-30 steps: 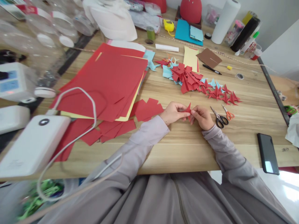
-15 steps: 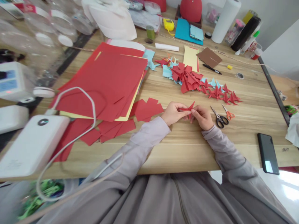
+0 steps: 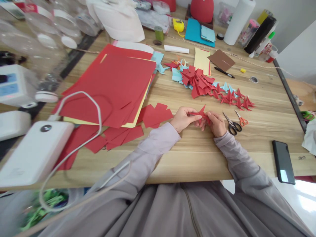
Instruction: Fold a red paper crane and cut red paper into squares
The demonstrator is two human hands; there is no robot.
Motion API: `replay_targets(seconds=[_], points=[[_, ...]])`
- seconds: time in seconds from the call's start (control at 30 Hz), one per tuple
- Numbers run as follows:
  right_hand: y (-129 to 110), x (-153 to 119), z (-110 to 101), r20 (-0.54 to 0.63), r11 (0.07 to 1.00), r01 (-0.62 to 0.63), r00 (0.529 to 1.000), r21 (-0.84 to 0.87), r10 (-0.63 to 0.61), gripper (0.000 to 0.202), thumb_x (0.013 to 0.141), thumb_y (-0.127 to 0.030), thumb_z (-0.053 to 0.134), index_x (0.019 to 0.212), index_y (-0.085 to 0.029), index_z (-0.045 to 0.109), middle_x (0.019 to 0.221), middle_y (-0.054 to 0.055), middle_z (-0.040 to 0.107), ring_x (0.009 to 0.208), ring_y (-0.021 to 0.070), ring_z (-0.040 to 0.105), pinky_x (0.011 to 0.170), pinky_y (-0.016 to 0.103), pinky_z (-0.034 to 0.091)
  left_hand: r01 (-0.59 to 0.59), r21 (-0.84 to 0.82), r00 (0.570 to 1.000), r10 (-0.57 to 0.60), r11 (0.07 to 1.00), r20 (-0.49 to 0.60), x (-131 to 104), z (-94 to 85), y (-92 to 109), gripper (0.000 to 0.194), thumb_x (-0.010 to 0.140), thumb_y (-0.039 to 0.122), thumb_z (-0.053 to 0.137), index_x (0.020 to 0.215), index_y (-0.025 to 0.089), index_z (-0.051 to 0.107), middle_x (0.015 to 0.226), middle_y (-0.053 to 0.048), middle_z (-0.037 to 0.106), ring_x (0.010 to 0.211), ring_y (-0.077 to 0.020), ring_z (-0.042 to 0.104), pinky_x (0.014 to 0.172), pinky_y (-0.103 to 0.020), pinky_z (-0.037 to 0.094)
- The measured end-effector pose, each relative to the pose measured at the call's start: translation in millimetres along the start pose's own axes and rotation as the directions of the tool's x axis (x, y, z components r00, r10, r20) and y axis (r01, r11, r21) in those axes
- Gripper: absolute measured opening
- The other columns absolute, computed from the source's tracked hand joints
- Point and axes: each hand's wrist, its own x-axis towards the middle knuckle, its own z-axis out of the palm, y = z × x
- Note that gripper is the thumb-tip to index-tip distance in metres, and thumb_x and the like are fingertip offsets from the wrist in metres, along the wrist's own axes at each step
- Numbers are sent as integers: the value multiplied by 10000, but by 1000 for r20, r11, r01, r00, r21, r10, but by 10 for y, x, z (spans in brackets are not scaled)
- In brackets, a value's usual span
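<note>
A wood-grain desk (image 3: pixel 187 161) fills the view, and at its middle, held just in front of the wearer, is a small pointed piece of folded red paper (image 3: pixel 202 110). The left hand (image 3: pixel 182 119) pinches it from nine o'clock between thumb and fingers; the right hand (image 3: pixel 216 123) grips its other side from three o'clock, fingertips nearly meeting the left's. Clock directions run from that piece. Between three and four, just beside the right hand, lie black-handled scissors (image 3: pixel 235 127) and smaller orange-handled scissors (image 3: pixel 243 121). At twelve is a heap of red and light-blue folded pieces (image 3: pixel 197 82), trailing toward two. A black pen (image 3: pixel 224 72) lies at one. Loose red paper pieces (image 3: pixel 159 115) are at nine, near the left hand, with a stack of large red sheets (image 3: pixel 118 85) beyond, toward ten. A dark phone (image 3: pixel 283 161) lies at four, well apart, and a white power bank (image 3: pixel 34 158) between eight and nine
</note>
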Motion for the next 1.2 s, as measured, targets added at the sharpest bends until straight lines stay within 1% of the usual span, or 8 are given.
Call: replay_targets(seconds=[0.27, 0.4, 0.53, 0.7, 0.83, 0.93, 1.03, 1.2], points=[[-16, -2, 6, -7, 995, 11, 1000, -100, -12, 376, 802, -511, 621, 666, -162, 581, 534, 5, 637, 415, 112, 574, 372, 208, 466, 4, 4, 1000, -4, 1000, -9, 5, -1, -1, 292, 583, 333, 804, 642, 109, 628, 496, -4, 608, 450, -103, 563, 490, -234, 474], [14, 2, -14, 19, 997, -8, 1000, -79, 9, 383, 798, -531, 618, 687, -169, 561, 529, -4, 635, 400, 107, 569, 355, 198, 448, -5, 11, 1000, 5, 1000, 21, 6, -9, 12, 285, 586, 336, 800, 639, 112, 632, 502, -5, 611, 457, -98, 557, 498, -232, 468], [17, -4, -5, 9, 997, -9, 1000, -75, 9, 392, 812, -533, 599, 683, -165, 561, 527, -1, 636, 401, 107, 570, 357, 198, 446, -6, 9, 1000, 5, 1000, 28, 10, -11, 5, 293, 586, 350, 799, 632, 113, 633, 497, -7, 611, 452, -103, 558, 490, -236, 463], [-44, -17, 46, -26, 984, 4, 1000, -180, -9, 418, 771, -559, 631, 648, -171, 537, 508, -15, 622, 369, 94, 547, 349, 197, 443, -15, 64, 1000, 13, 998, 22, 1, -6, -11, 292, 605, 351, 787, 656, 98, 649, 539, -26, 633, 455, -106, 567, 494, -243, 464], [-67, -20, 70, -62, 977, 49, 996, -208, -63, 418, 772, -565, 626, 640, -183, 523, 499, -28, 599, 382, 97, 550, 365, 205, 454, -12, -34, 1000, 12, 999, 10, 9, 2, -34, 331, 573, 362, 802, 714, 99, 659, 557, -19, 642, 476, -117, 583, 518, -267, 497], [-70, -20, 72, -80, 976, 71, 993, -204, -89, 408, 775, -556, 629, 639, -188, 515, 504, -29, 594, 391, 103, 554, 373, 215, 461, -16, -90, 999, 13, 996, -31, 19, 8, -48, 328, 575, 369, 795, 713, 106, 655, 534, -12, 638, 467, -117, 582, 506, -260, 493], [-79, -16, 63, -47, 976, 52, 997, -211, -63, 409, 786, -554, 617, 643, -180, 529, 520, -20, 601, 400, 105, 561, 385, 221, 469, -25, -58, 999, 23, 998, -32, 20, 9, -45, 308, 576, 354, 795, 703, 108, 661, 532, -12, 638, 460, -114, 580, 499, -251, 484], [-74, -2, 23, 3, 976, 8, 1000, -217, -7, 412, 782, -559, 617, 673, -164, 569, 557, -9, 623, 409, 98, 566, 397, 212, 466, -38, -22, 999, 39, 999, 28, 15, -9, -35, 282, 592, 319, 791, 734, 103, 679, 532, -15, 638, 460, -114, 581, 494, -246, 475]])
